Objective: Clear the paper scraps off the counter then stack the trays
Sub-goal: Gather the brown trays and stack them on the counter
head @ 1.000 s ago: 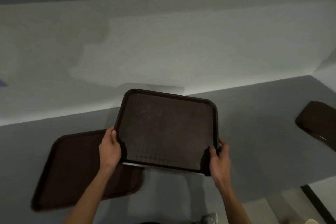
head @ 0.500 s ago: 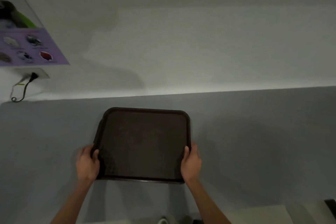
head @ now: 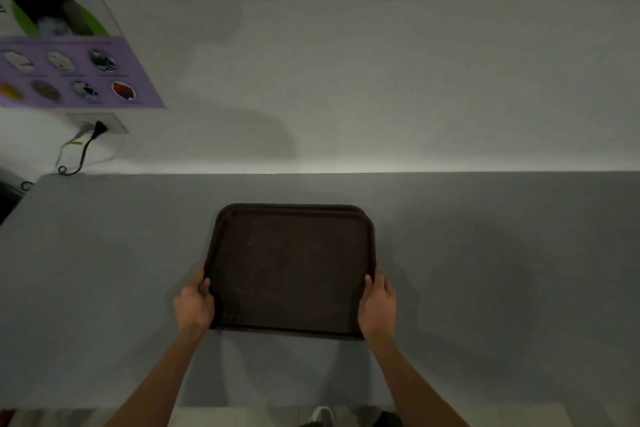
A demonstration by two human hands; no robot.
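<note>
Presently gripping the tray point(head: 291, 270) by its two side edges, near the front corners, with the left hand point(head: 194, 305) and the right hand point(head: 377, 305), fingers curled round the rim. Lying flat on or just over the grey counter point(head: 104, 288), square to the wall. Showing a doubled rim line at the far edge: probably seated on a second tray, not confirmable. Scrap clearing judged done, with no paper scraps in view; stacking judged under way. No brand readable on the tray. At far left, a purple poster point(head: 69, 73) with small pictures, captions too blurred to read.
</note>
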